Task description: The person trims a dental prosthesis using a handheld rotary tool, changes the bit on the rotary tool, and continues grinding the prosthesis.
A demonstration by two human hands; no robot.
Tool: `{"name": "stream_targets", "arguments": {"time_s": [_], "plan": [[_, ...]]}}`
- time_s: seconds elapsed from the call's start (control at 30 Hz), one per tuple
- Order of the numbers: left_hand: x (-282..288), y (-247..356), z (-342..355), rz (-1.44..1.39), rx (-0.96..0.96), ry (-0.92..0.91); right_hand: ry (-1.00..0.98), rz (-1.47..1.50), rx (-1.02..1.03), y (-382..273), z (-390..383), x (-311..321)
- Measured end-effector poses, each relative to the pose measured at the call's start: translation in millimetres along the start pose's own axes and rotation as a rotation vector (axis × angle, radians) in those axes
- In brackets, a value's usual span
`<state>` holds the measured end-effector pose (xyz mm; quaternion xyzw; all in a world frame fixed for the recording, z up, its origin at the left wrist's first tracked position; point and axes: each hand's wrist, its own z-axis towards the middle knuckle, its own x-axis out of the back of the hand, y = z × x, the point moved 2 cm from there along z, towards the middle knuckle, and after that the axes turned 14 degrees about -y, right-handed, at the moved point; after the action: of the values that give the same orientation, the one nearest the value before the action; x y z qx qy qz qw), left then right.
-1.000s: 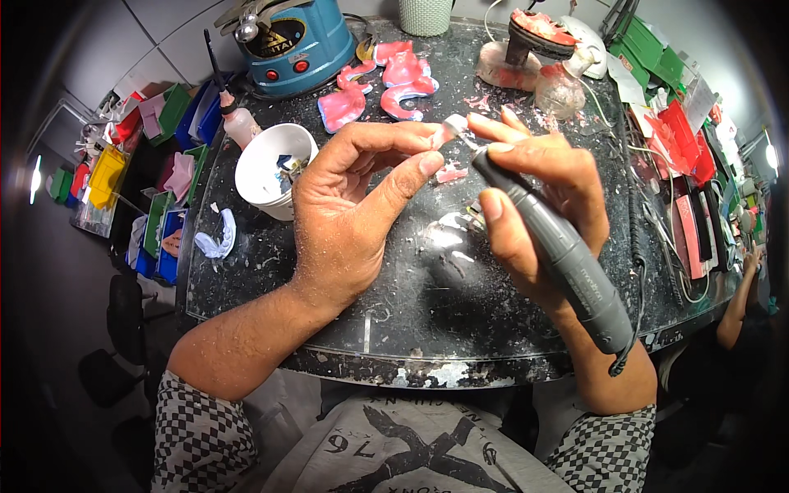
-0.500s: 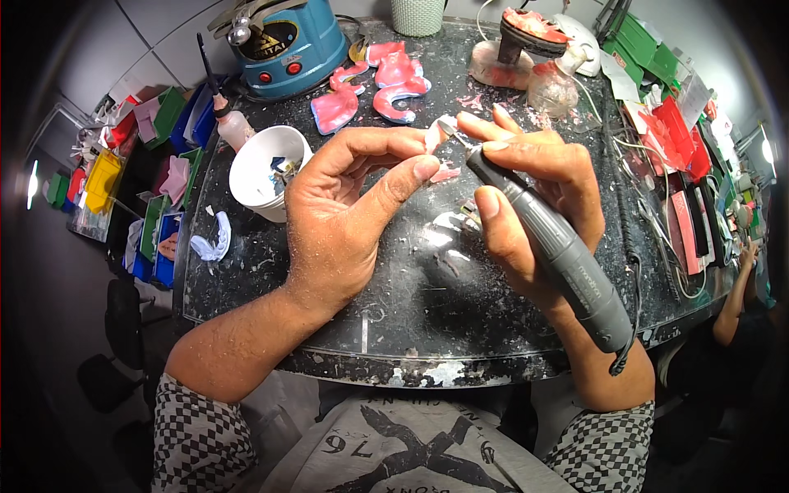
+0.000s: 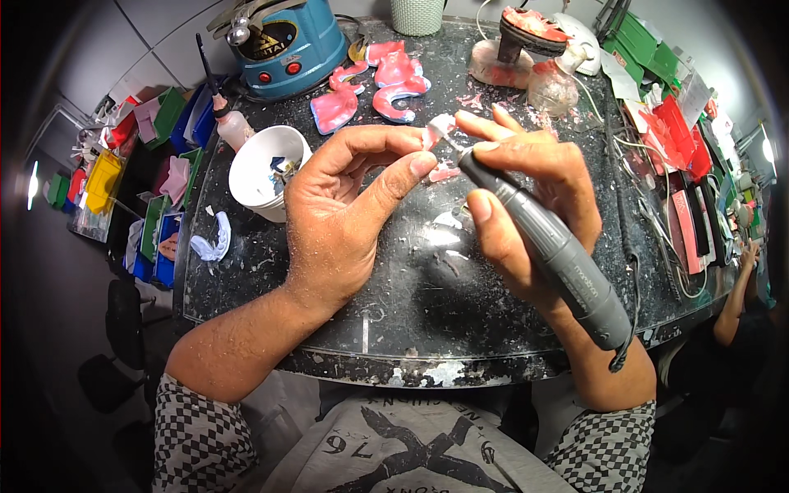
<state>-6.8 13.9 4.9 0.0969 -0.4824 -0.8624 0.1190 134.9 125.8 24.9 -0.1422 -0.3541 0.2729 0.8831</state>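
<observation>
My left hand (image 3: 339,215) pinches a small pink piece (image 3: 430,138) between thumb and forefinger, its other fingers curled behind. The piece looks like denture acrylic, mostly covered by the fingertips. My right hand (image 3: 549,168) is wrapped round a dark grey rotary handpiece (image 3: 559,251), tilted with its narrow end up and left. At its tip a pale, rounded bur (image 3: 445,123) lies against or right beside the pink piece; contact is hard to tell. Pink scraps (image 3: 444,172) lie on the table just below the fingertips.
Left of my left hand are a white tub (image 3: 246,168) and a bluish dental arch (image 3: 214,238). Pink-and-blue arch pieces (image 3: 339,107) lie beyond, near a blue machine (image 3: 292,49). A wax-smeared stand (image 3: 514,41) and colored bins (image 3: 641,49) are farther right.
The handpiece and my right hand have shifted slightly left, bringing the bur over the upper side of the pink piece. My left hand has barely moved.
</observation>
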Motion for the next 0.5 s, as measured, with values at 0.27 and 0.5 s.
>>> {"name": "stream_targets", "arguments": {"time_s": [0.27, 0.5], "plan": [[0.5, 0.1, 2.9, 0.092, -0.027, 0.012, -0.053, -0.028, -0.021, -1.4, -0.1, 2.4], [-0.4, -2.4, 3.4, 0.034, -0.068, -0.049, 0.2, 0.19, -0.226, -2.3, 4.2, 0.1]]}}
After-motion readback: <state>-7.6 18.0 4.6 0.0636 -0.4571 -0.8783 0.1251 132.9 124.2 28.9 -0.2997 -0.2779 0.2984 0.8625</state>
